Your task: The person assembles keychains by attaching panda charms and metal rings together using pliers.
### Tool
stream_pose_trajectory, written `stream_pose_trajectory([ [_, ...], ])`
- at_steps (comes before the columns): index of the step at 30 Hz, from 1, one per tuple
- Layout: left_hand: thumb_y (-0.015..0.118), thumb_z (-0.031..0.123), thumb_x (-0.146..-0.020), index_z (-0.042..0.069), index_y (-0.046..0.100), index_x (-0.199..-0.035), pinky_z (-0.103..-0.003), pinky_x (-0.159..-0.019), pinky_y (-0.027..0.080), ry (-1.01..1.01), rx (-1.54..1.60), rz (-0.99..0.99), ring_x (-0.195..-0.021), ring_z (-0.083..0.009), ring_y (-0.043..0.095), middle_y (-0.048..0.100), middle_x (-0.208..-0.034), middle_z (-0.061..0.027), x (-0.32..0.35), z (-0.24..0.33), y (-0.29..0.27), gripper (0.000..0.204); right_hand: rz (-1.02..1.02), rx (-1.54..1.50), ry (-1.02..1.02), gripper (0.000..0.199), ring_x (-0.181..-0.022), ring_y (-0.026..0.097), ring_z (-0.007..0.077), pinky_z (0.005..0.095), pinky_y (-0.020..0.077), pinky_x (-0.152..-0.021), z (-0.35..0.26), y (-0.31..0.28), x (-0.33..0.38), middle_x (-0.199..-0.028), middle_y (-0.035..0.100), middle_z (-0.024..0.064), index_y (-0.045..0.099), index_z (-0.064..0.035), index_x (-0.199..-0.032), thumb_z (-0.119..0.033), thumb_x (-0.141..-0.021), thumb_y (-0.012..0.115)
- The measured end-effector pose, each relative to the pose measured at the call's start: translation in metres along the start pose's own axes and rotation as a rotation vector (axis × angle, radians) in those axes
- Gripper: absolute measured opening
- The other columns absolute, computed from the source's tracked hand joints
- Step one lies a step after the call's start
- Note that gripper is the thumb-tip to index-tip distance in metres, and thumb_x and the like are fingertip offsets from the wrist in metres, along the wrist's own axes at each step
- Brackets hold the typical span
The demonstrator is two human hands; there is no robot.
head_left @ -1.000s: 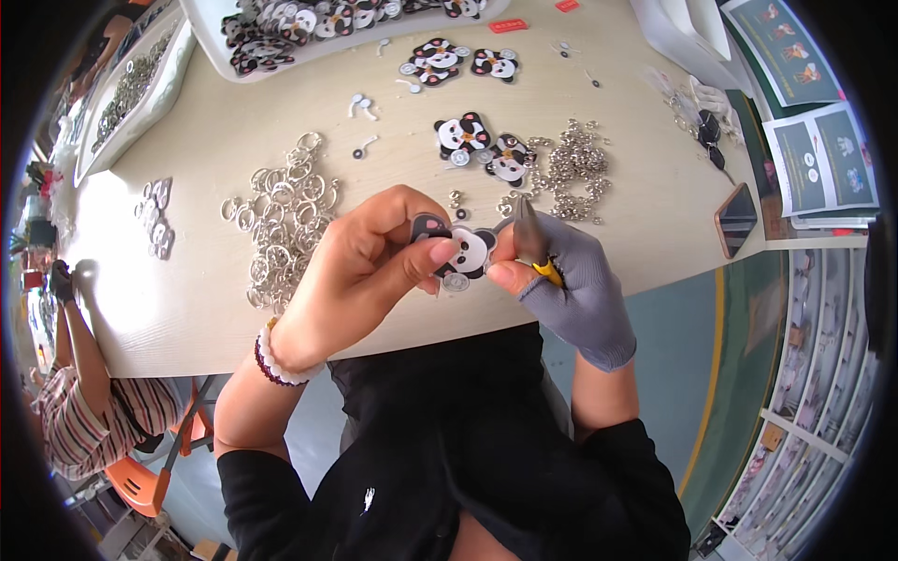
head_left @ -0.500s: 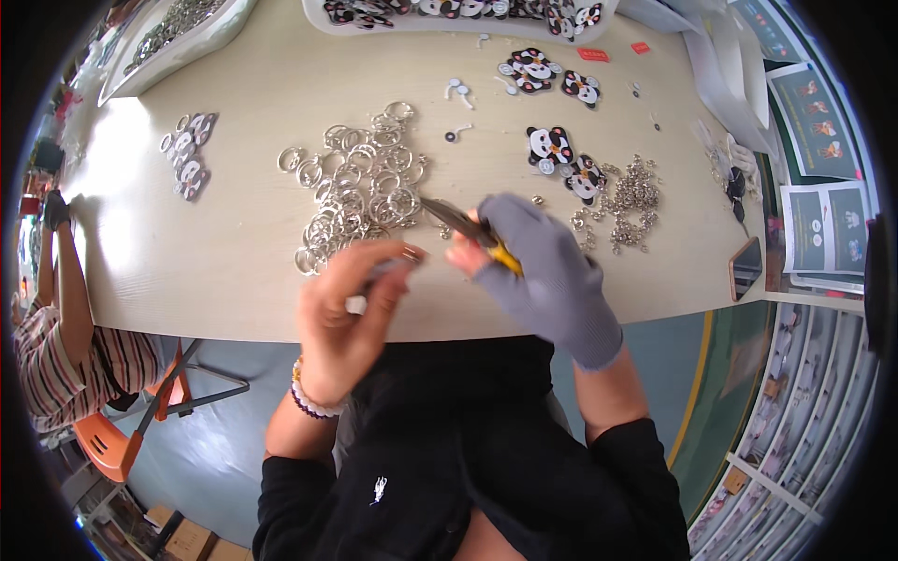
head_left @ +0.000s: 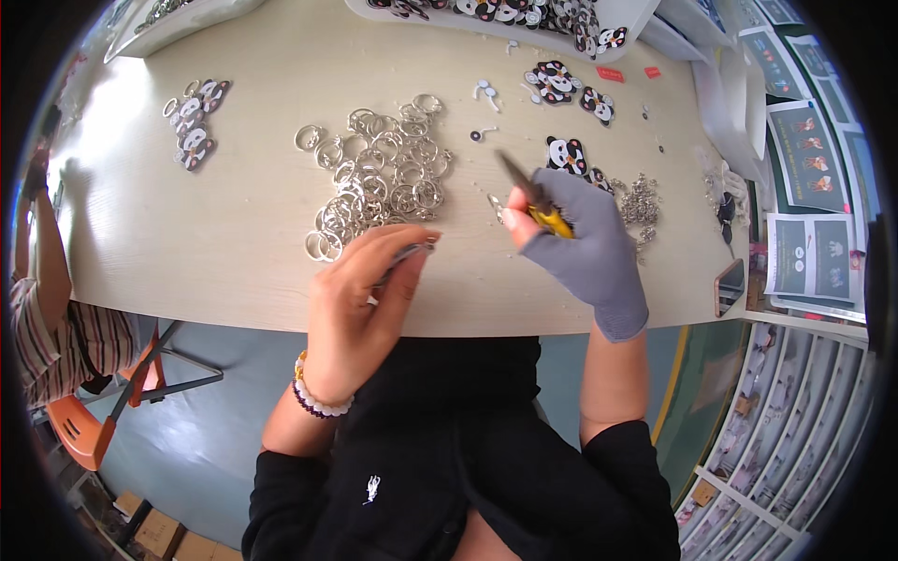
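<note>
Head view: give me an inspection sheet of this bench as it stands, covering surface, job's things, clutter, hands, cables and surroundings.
Surface: pale beige tabletop, lit brightest at the left.
Job's things: heap of silver metal split rings; small grey metal piece at the left fingertips; yellow-handled pliers.
Clutter: black-and-white panda charms, a second cluster, pile of small silver chains, white tray of charms, phone at the table edge.
Hands: bare left hand pinches the piece; grey-gloved right hand grips the pliers.
Cables: nothing seen.
Surroundings: another person's striped sleeve, orange chair, printed sheets.
</note>
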State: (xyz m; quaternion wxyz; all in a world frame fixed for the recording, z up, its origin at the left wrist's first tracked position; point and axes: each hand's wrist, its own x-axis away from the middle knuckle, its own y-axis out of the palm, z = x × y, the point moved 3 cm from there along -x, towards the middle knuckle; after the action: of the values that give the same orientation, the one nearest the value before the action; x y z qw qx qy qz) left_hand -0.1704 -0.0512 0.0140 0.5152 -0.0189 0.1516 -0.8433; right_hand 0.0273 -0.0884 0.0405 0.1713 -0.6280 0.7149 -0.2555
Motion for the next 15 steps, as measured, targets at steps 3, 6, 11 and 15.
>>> stream_pose_trajectory([
  [3, 0.062, 0.0, -0.083, -0.001, 0.064, -0.096, -0.027, -0.063, 0.05, 0.191, -0.009, -0.026, -0.075, -0.0231, 0.065, 0.066, -0.091, -0.0121, -0.005, -0.001, 0.013, 0.013, 0.05, -0.363, -0.064, 0.008, -0.067, 0.053, 0.0067, 0.0255, 0.0456, -0.063, 0.01, -0.004, 0.007, -0.075, 0.064, 0.0043, 0.06, -0.0012, -0.084, -0.008, -0.081, 0.064],
  [6, 0.063, 0.001, -0.081, 0.0, 0.064, -0.092, -0.03, -0.061, 0.05, 0.192, -0.005, -0.04, -0.072, -0.0271, 0.064, 0.065, -0.086, -0.0116, -0.008, 0.004, 0.023, 0.011, 0.117, -0.534, -0.1, 0.005, -0.072, 0.056, 0.0082, 0.0245, 0.0472, -0.068, 0.0, -0.005, 0.014, -0.081, 0.066, 0.0067, 0.06, -0.0007, -0.084, -0.005, -0.082, 0.061],
  [11, 0.064, 0.002, -0.08, 0.001, 0.064, -0.09, -0.031, -0.059, 0.049, 0.238, -0.021, -0.057, -0.068, -0.0282, 0.062, 0.064, -0.082, -0.0104, -0.008, 0.008, 0.029, 0.01, 0.085, -0.649, -0.148, 0.006, -0.086, 0.064, 0.0151, 0.0285, 0.0503, -0.076, -0.008, -0.011, 0.02, -0.087, 0.066, 0.01, 0.059, -0.0009, -0.088, -0.001, -0.082, 0.057],
  [15, 0.064, 0.001, -0.08, 0.001, 0.064, -0.09, -0.032, -0.057, 0.048, 0.241, -0.037, -0.056, -0.065, -0.0277, 0.062, 0.064, -0.081, -0.0101, -0.008, 0.012, 0.029, 0.01, 0.06, -0.728, -0.153, 0.007, -0.089, 0.064, 0.0173, 0.0298, 0.0503, -0.079, -0.006, -0.009, 0.023, -0.087, 0.065, 0.0097, 0.058, -0.0011, -0.089, -0.001, -0.082, 0.056],
])
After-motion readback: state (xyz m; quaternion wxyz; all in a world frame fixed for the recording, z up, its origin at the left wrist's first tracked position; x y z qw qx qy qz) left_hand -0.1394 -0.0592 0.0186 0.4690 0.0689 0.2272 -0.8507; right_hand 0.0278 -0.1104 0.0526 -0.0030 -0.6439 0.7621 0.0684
